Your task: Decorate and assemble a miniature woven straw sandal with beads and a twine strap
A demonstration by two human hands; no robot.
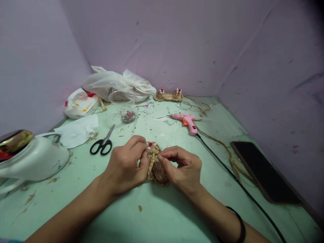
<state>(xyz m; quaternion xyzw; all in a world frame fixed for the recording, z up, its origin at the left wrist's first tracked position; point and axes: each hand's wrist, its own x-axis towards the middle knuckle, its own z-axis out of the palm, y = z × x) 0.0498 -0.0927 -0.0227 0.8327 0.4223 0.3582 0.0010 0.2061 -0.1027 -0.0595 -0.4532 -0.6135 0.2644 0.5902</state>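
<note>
At lower centre, the left hand (129, 162) pinches the woven piece (160, 172), the right hand (184, 164) touches its edge, grip unclear; uneven tugging could loosen the braid (152, 160).

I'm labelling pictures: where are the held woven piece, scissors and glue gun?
Held woven piece (159, 169): head view, brown coiled part.
Scissors (104, 142): head view, near the pivot.
Glue gun (186, 119): head view, pink body.

Left hand (129, 162) and right hand (183, 165) pinching beaded woven piece (160, 171). Black-handled scissors (102, 145) lie beyond the left; pink glue gun (186, 120), corded, beyond the right.
</note>
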